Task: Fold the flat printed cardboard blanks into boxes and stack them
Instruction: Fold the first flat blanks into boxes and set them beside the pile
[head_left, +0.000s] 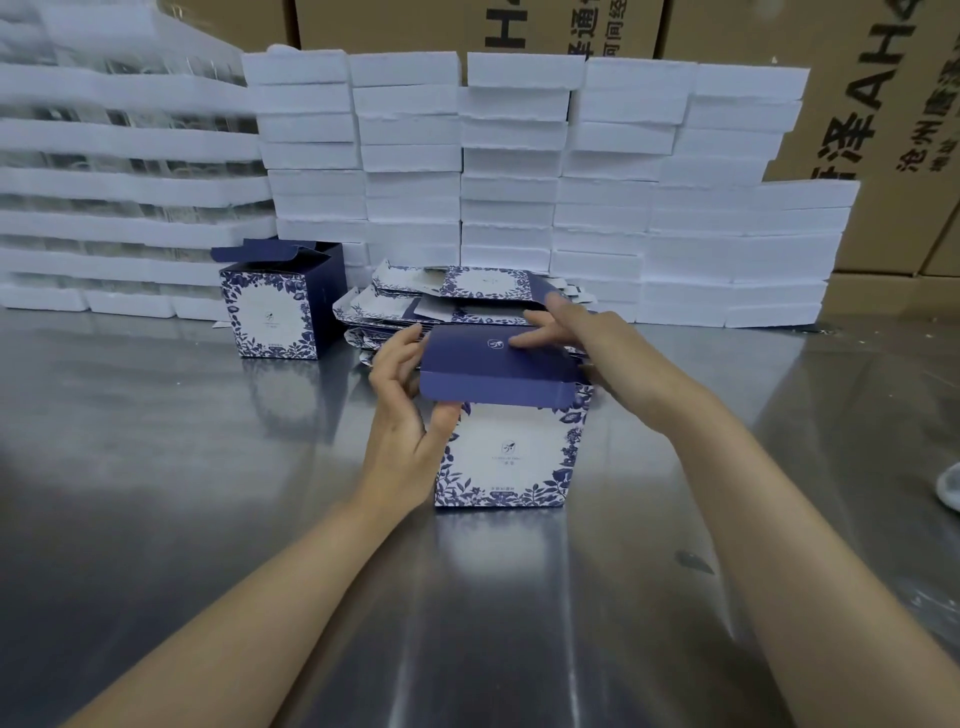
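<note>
**Entry: lid closure, blue-and-white printed cardboard box, on the steel counter**

Item 1. Finished blue-and-white floral cardboard box (278, 306), far left on the brushed steel counter (156, 467), top flaps open, standing apart from the work. I judge this to be the start of the stack.

Item 2. My left hand (402, 415). Fingers loosely curled along the left side of the box in hand, thumb tucked under the front lip of the navy lid flap (498, 358). It steadies and guides; I would not call it a hard grip.

Item 3. The box in hand (506, 452), upright near the middle of the counter, directly in front of me, lid flap folded over but its front tuck lip not yet inside.

Item 4. My right hand (587, 338). Fingers straight, pressing flat on the lid top.

Item 5. Pile of flat printed cardboard blanks (457, 291), just behind the box; white foam blocks (519, 171) and brown cartons (883, 130) beyond.

Handling note: I should hold the walls square with the left, steer the lip inside the front panel with the thumb, then press evenly with the right. Pressing early risks creasing the lip or bowing the front.
</note>
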